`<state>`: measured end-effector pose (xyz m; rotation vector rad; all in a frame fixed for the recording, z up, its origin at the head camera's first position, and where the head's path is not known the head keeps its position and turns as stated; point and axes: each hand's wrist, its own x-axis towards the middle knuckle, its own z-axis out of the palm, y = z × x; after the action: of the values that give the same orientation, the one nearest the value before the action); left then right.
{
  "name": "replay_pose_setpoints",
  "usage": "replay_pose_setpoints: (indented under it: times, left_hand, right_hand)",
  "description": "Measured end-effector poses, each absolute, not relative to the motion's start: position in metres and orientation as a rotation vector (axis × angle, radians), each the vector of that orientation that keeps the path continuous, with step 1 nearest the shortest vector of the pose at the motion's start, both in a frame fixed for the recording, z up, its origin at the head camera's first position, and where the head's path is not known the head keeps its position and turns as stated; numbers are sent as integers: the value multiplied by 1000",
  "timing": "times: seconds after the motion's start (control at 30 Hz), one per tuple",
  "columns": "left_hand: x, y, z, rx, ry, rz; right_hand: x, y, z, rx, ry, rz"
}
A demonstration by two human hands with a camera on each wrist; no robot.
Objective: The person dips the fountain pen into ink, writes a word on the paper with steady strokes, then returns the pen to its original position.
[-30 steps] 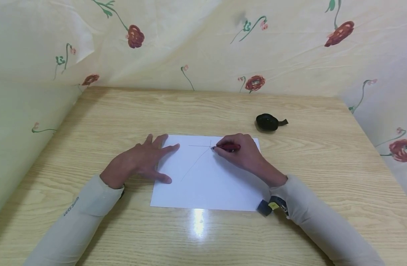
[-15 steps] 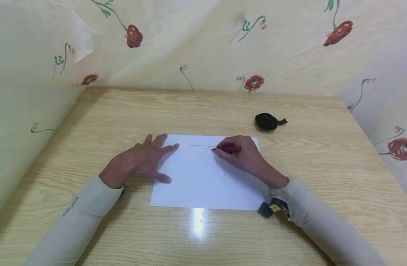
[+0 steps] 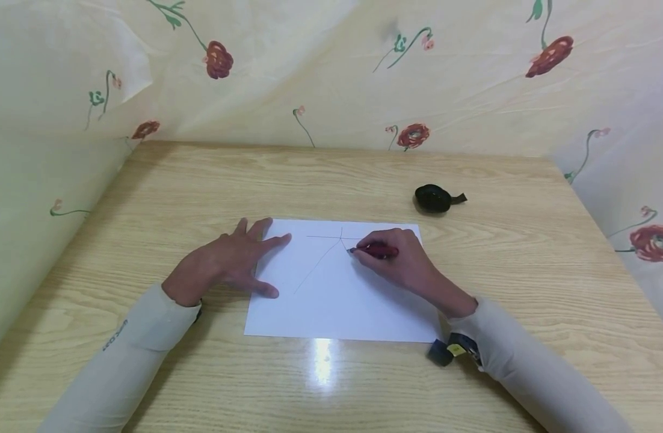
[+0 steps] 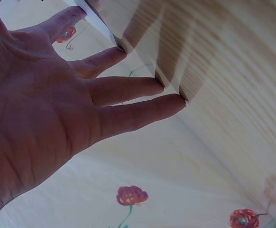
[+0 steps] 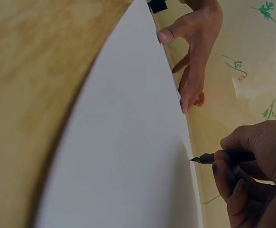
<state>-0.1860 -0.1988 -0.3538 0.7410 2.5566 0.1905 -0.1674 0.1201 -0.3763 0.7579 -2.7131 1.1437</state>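
A white sheet of paper point(image 3: 331, 313) lies on the wooden table, with a few thin dark lines drawn near its top and middle. My left hand point(image 3: 228, 261) rests with spread fingers on the paper's left edge; the left wrist view shows its palm and straight fingertips touching down. In my right hand point(image 3: 399, 258) a dark red pen point(image 3: 380, 250) is pinched between thumb and fingers. The pen's tip meets the paper just below the point where the lines cross. From the right wrist view, the dark pen nib point(image 5: 195, 160) is visible beside the curled right hand point(image 5: 256, 175).
A black rounded object with a short strap-like tab point(image 3: 433, 198) sits on the table point(image 3: 255, 180) behind the paper, to the right. Flower-patterned cloth point(image 3: 331, 72) surrounds the table at the back and sides. A small dark wrist device point(image 3: 441, 352) is by the right sleeve.
My right hand has moved slightly down and right with the pen, and a short slanting line now runs down from the crossing to its tip. The left hand has stayed still.
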Motion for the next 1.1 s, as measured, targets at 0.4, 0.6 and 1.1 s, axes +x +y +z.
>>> replay_pose_setpoints:
  times: [0.4, 0.6, 1.1]
  left_hand:
    - [-186, -201, -353, 729, 2547, 196]
    - [-187, -202, -354, 735, 2540, 220]
    - [-187, -199, -354, 725, 2539, 204]
  right_hand:
    - [-160, 123, -377, 774, -2689, 1162]
    - [-155, 125, -377, 770, -2681, 1164]
    - [-144, 132, -377, 750, -2693, 1223]
